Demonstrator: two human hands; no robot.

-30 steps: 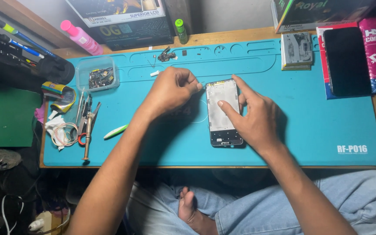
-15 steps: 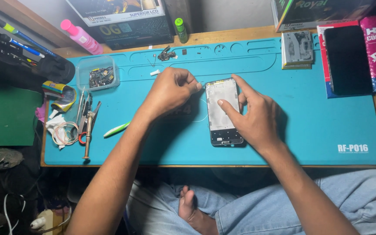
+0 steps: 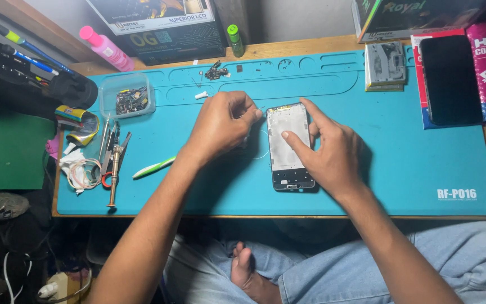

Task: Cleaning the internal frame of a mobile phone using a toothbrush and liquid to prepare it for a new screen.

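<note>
Little has shifted since a second ago: both hands sit where they were, the phone frame (image 3: 289,147) lying in the same spot on the blue repair mat (image 3: 400,169). From my remote seat I see the right hand (image 3: 328,152) spread over the frame, forefinger pressing its pale inner face, thumb off its right edge, pinning it to the counter rather than gripping it. Left hand (image 3: 220,125) is curled nearly closed just left of the frame's far corner, fingers pinched on something thin; I cannot tell what it is. The frame's long axis runs near to far, and both hands meet at its far end, the left one closer to that corner. Small parts in the clear plastic tub (image 3: 126,97) are too fine to name, and the tweezers (image 3: 107,141) and screwdriver (image 3: 113,174) lie well apart at left.
</note>
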